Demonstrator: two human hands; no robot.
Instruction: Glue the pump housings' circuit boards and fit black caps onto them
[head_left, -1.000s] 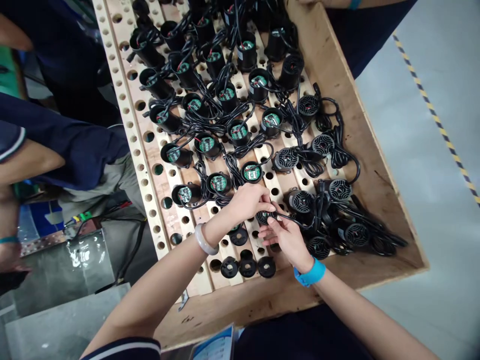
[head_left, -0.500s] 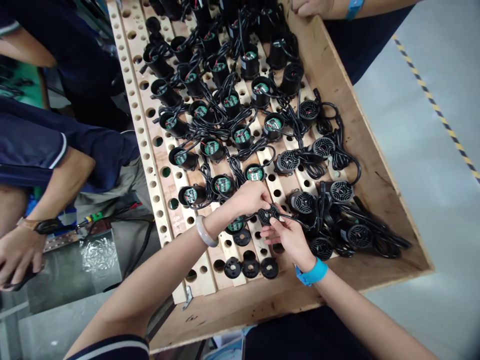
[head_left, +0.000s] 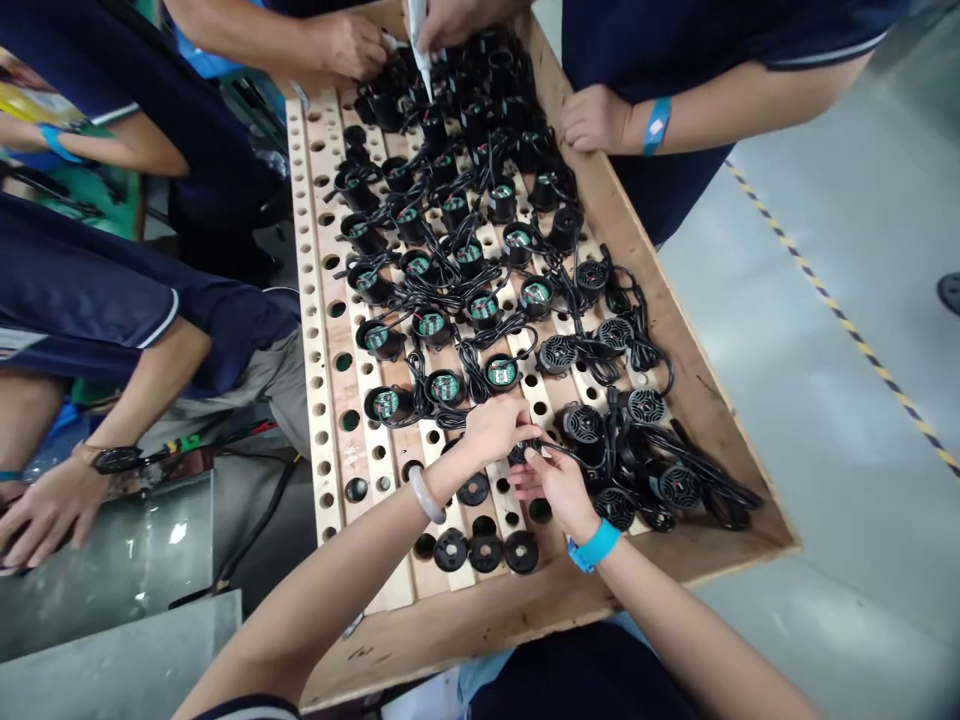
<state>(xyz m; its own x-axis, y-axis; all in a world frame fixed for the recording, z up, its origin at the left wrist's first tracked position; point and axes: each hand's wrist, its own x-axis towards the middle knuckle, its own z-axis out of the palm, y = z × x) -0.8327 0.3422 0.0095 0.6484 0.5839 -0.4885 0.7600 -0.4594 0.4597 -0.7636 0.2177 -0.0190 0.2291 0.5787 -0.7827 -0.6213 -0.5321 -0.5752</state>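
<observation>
My left hand (head_left: 495, 430) and my right hand (head_left: 556, 482) meet over the near part of a wooden tray (head_left: 360, 645), fingers closed on one black round grille cap (head_left: 523, 452). The left fingers pinch its upper side; the right thumb and fingers hold its lower right edge. A black cable (head_left: 566, 455) leads from it to the right. Just beyond my hands stands a black cup-shaped housing (head_left: 501, 372) with a green circuit board inside. Several loose black discs (head_left: 486, 552) lie nearer to me. My fingers hide part of the cap.
Several open housings with coiled cables fill rows on the perforated strips (head_left: 319, 385). Grille-topped units (head_left: 646, 406) stand at right along the tray wall (head_left: 712, 400). A co-worker's hand (head_left: 596, 120) rests on the far right wall; another person's hand holds a white tube (head_left: 420, 45).
The view has shifted, bringing the tray's far end, co-workers' hands and the white tube into sight. Both my hands still hold the cap, with little change in grip.
</observation>
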